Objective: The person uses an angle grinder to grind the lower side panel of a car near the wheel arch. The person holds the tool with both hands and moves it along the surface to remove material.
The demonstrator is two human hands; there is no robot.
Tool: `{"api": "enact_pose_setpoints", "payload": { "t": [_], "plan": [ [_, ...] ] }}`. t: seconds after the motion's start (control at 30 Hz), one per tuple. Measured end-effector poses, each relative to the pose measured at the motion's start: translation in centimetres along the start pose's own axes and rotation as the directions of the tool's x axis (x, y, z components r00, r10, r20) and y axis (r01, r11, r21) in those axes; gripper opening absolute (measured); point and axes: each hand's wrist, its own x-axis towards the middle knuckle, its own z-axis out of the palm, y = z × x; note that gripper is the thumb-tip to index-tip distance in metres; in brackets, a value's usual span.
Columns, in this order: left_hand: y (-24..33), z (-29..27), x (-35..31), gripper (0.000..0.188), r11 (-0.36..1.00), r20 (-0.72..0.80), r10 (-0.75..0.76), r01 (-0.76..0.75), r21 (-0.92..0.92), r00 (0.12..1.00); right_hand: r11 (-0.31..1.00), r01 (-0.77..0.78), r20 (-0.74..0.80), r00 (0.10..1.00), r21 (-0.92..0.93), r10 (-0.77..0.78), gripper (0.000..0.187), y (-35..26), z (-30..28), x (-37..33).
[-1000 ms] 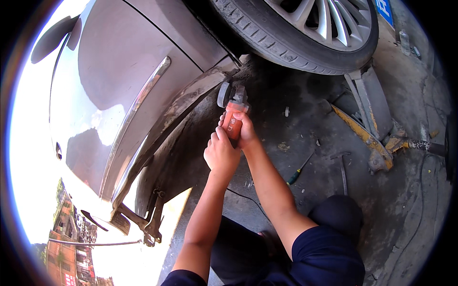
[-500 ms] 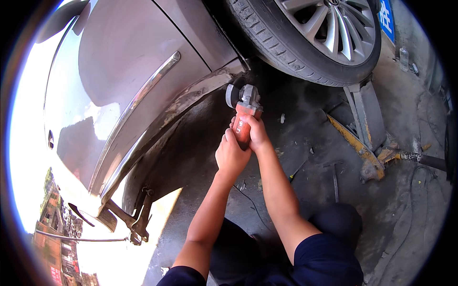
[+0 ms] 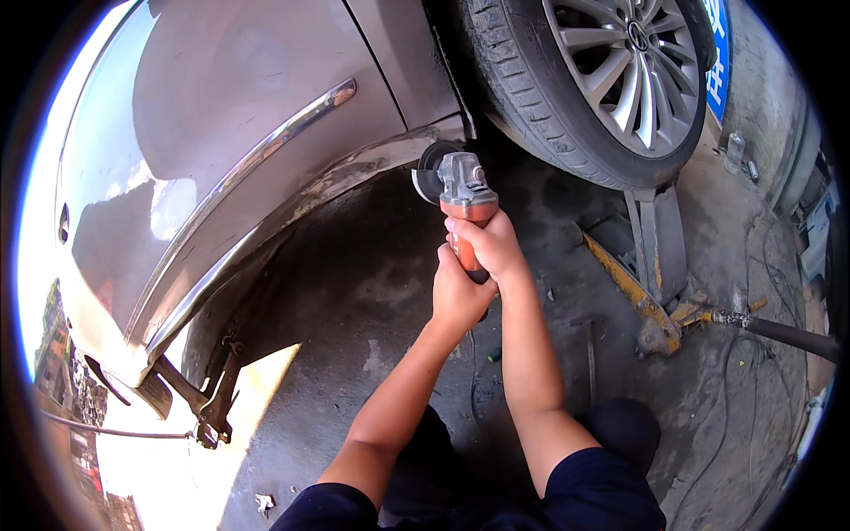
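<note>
Both of my hands are closed around an angle grinder (image 3: 472, 210) with a red body and a grey metal head. My left hand (image 3: 460, 290) grips the rear of the body, while my right hand (image 3: 498, 246) wraps it closer to the head. A dark disc (image 3: 436, 156) and a pale guard sit at the head's left side. The disc is at the lower sill (image 3: 381, 157) of a silver-grey car, just behind the wheel; whether it touches is unclear. Scraped, rusty bare patches show along that sill.
The car's wheel (image 3: 580, 97) rests above a yellow and grey jack (image 3: 642, 292) with a long dark handle. Another jack (image 3: 217, 398) stands beneath the car's far-left end. A cable (image 3: 472, 380) and a metal bar (image 3: 591, 363) lie on the floor. A clear bottle (image 3: 734, 150) stands by the wall.
My view has shifted, so the car and jacks appear further left. The grinder has come up against the sill area near the wheel, its disc now more visible. Both hands keep their hold.
</note>
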Motion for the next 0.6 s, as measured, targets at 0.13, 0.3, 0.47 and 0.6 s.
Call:
{"api": "enact_pose_setpoints", "payload": {
  "t": [0.13, 0.3, 0.47, 0.6],
  "plan": [
    [-1.4, 0.5, 0.2, 0.076, 0.99, 0.051, 0.052, -0.045, -0.135, 0.997, 0.938, 0.031, -0.107, 0.992, -0.345, -0.072, 0.055, 0.9, -0.6, -0.2],
    [-1.8, 0.6, 0.9, 0.078, 0.984, 0.095, 0.061, -0.044, -0.175, 0.994, 0.913, 0.106, -0.113, 0.98, -0.394, -0.163, 0.058, 0.0, -0.2, -0.6],
    [-2.4, 0.5, 1.5, 0.079, 0.981, 0.086, 0.101, -0.085, -0.175, 0.991, 0.901, 0.127, -0.11, 0.976, -0.415, -0.188, 0.057, 0.5, -0.1, 0.0],
    [-2.0, 0.1, 1.6, 0.079, 0.985, 0.088, 0.09, -0.076, -0.156, 0.992, 0.918, 0.141, -0.106, 0.976, -0.372, -0.192, 0.056, -0.2, 0.4, 0.0]
  ]
}}
